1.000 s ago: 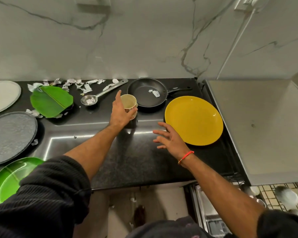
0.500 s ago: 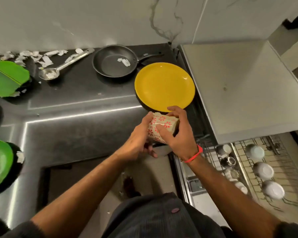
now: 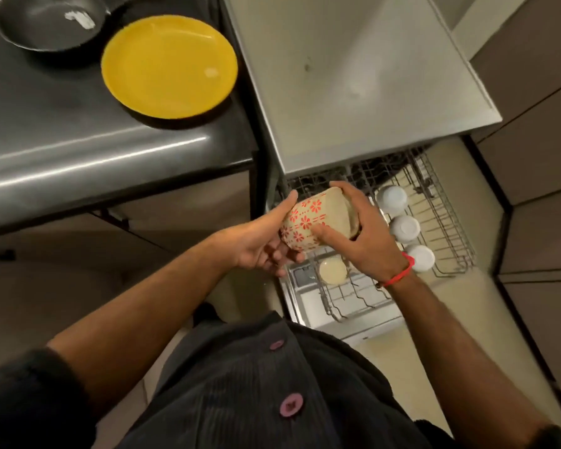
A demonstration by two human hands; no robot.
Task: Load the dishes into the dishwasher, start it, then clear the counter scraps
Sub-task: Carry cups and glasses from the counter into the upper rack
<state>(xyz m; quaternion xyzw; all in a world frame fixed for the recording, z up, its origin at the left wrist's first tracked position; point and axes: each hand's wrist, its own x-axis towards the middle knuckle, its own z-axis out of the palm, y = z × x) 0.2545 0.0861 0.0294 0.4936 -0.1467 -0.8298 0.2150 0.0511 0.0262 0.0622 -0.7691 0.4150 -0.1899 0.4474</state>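
looking down through the head view, a patterned cup (image 3: 308, 218) is seen held over the pulled-out dishwasher rack (image 3: 447, 241), gripped between both hands. the left hand (image 3: 259, 244) is curled under and round its lower left side, thumb laid along the wall; the right hand (image 3: 360, 234) is wrapped over its upper right end, fingers (image 3: 347, 192) hooked across the base and thumb pressed on the flowered side. both sets of fingers are closed on the cup, none hanging loose.

the cup is tilted, its long axis running from lower left to upper right, the pale base turned up and toward the right hand, the mouth hidden toward the left palm. it is judged that the coming move turns on this: the mouth has to be brought fully downward. free rack space lies directly beneath the hands, just beside an upturned cream cup (image 3: 332, 270), with three white cups (image 3: 404, 228) lined up further right. the right hand is the nearer one to that row and seems the likelier to set it down.

on the worktop (image 3: 78, 150), well apart, a yellow plate (image 3: 169, 66) and a dark pan (image 3: 46, 24) are left unloaded.
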